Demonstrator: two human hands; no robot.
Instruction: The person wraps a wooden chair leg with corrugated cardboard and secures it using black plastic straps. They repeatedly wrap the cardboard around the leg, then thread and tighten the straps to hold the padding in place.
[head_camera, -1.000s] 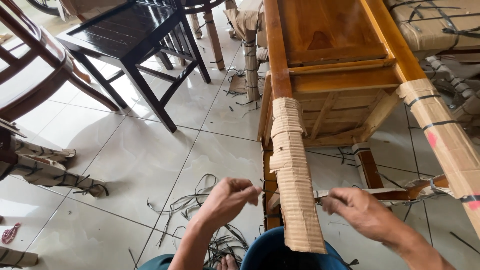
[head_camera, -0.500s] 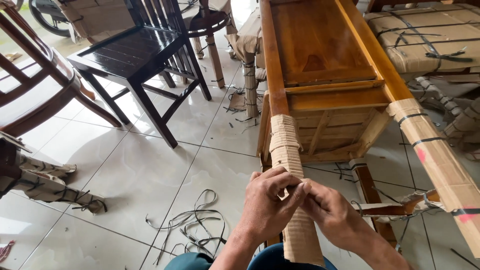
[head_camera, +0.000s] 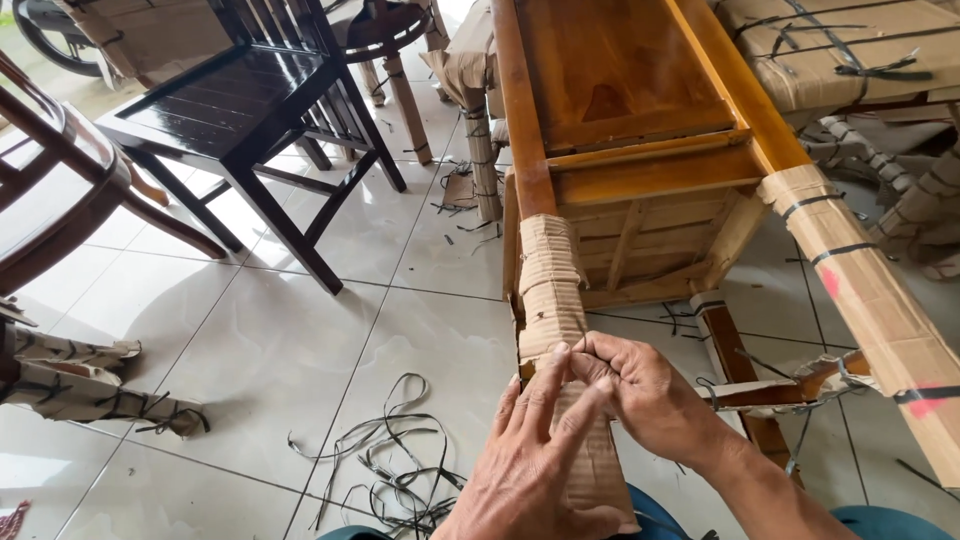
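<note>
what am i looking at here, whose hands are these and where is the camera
The camera sits on a person's head and looks down at their own two bare hands. The left hand and right hand meet on a strip of corrugated cardboard wrapped around one rail of an upturned wooden furniture frame, pinching something too thin to make out. Loose black straps lie on the tiled floor. A dark wooden chair stands on the left side of the picture.

Both hands (head_camera: 590, 410) on cardboard-wrapped leg (head_camera: 555, 300); chair (head_camera: 250, 110) left; straps (head_camera: 390, 470) on floor.
</note>
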